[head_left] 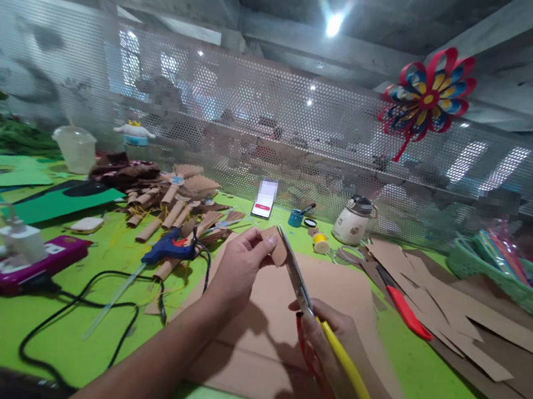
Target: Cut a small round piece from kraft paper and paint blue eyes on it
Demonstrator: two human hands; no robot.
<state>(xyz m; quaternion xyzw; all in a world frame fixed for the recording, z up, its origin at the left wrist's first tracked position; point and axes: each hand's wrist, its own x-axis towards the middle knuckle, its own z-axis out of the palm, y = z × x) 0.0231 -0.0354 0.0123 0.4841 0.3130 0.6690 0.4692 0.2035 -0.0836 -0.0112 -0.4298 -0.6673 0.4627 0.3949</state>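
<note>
Pinched in the fingers of my left hand [238, 266] is a small piece of brown paper [279, 253]. My right hand [333, 335] grips a pair of scissors [300, 286] with one yellow and one red handle. The blades point up and away from me, close against the right edge of the paper piece; whether they touch it I cannot tell. Below both hands a large sheet of brown paper [333, 288] lies on the green table [59, 322].
To the left lie a blue glue gun [170, 248], a purple power strip [33, 264] with black cords, and rolled brown paper pieces [148, 228]. A red-handled knife [404, 305] rests on paper strips [490, 349] at right. Behind stand a phone [264, 199] and a jug [353, 221].
</note>
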